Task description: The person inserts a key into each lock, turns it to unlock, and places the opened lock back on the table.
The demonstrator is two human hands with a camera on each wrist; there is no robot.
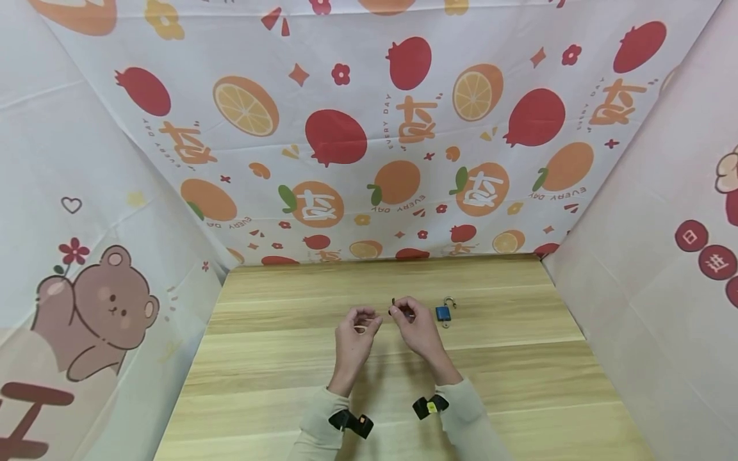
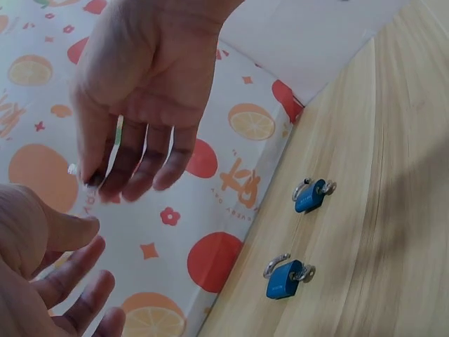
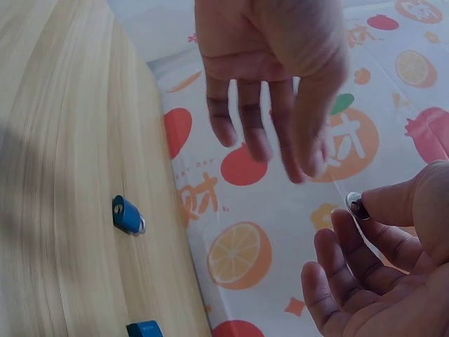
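Note:
My right hand (image 1: 418, 328) pinches a small shiny metal piece (image 3: 356, 205) with a dark part between thumb and forefinger; the fingers cover much of it, and I cannot tell what it is. My left hand (image 1: 353, 342) is held beside it over the table, fingers loosely bent and holding nothing. Two blue padlocks (image 2: 309, 196) lie on the table, their shackles swung out and a round metal key head at the base of each. The nearer padlock (image 2: 283, 279) in the left wrist view also has its shackle free. In the head view, one padlock (image 1: 442, 314) lies right of my right hand.
The wood-grain table (image 1: 271, 371) reaches a fruit-patterned cloth (image 1: 369, 147) hung behind it. White printed cloths stand at the left (image 1: 190, 307) and right (image 1: 634, 256) sides. A black strap with a small device (image 1: 352, 422) is on each wrist.

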